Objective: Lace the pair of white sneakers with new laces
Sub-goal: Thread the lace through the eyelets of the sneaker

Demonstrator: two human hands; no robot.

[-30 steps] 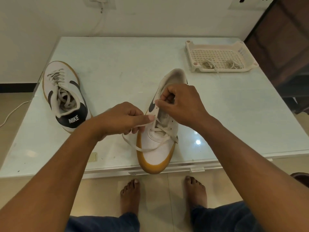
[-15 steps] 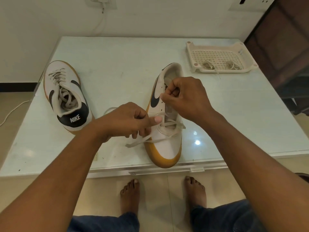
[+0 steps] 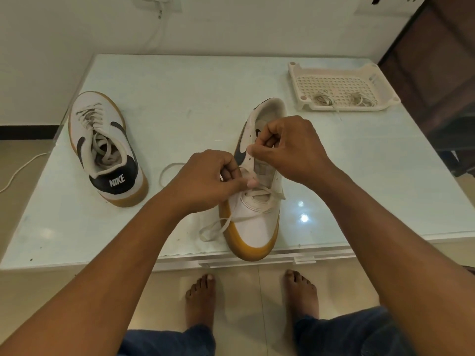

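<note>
**Two hands lacing a white sneaker on a pale table**

Seen from a head-worn camera looking down. A white near sneaker [image 3: 254, 227] with a tan sole and a dark swoosh stands upright on a glossy pale table [image 3: 192, 98]. Its toe points toward the person and reaches the table's front edge. Only its lowest eyelets are threaded, and the upper eyelets are bare.

The left hand [image 3: 205, 181] sits over the sneaker's left side, by the lowest crossing. Its thumb and curled fingers pinch the flat cream lace [image 3: 216, 226]. A loose length of that lace trails off the left of the toe onto the table, and a loop of it shows just left of the hand.

The right hand [image 3: 290, 147] is farther up the sneaker, over the opening. Its thumb and forefinger pinch a pale bit of lace at the left eyelet row, and its other fingers are curled.

Well to the left of the near sneaker stands the second sneaker [image 3: 115, 181], fully laced. Its dark heel patch, marked NIKE, faces the person.

Beyond the near sneaker and to its right lies a cream perforated tray [image 3: 293, 73] holding two small lace bundles [image 3: 323, 98].

Below the near sneaker, past the table edge, two bare feet [image 3: 200, 296] stand on a tiled floor.
</note>
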